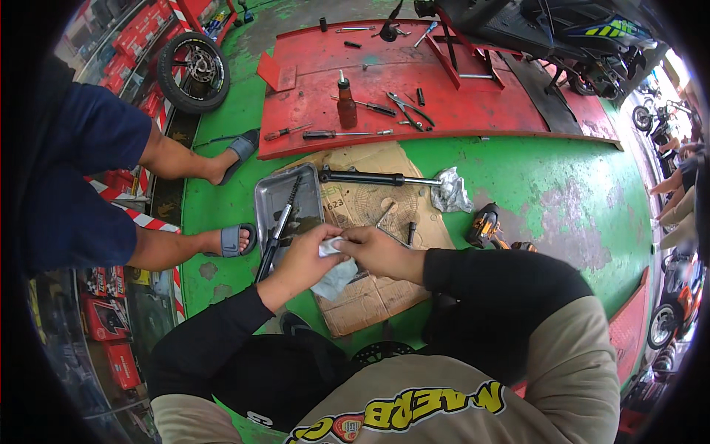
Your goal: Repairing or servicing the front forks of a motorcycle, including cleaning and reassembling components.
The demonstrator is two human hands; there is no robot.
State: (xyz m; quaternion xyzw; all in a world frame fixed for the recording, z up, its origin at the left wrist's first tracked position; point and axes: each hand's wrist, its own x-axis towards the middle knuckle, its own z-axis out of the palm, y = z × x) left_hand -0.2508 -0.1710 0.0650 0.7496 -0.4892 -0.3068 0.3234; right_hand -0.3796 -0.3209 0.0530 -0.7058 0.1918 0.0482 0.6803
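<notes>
My left hand (310,263) and my right hand (379,251) are closed together on a crumpled pale cloth (333,280) over a cardboard sheet (359,311); whatever may be inside the cloth is hidden. Just left of them, a metal tray (270,181) holds a fork tube with a spring and rod (283,222) and some dark liquid. A black and silver fork tube (362,177) lies across the cardboard's upper part, beside a second crumpled rag (450,191). A thin T-shaped tool (384,217) and a short dark tool (411,233) lie beyond my right hand.
Ahead are a red lift platform (473,111) with hand tools and a bottle (347,107), and a scooter (562,33). A drill (486,222) lies right. Another person's legs (170,155) are at left, beside display shelves and a wheel (194,72). More people and motorcycles are far right.
</notes>
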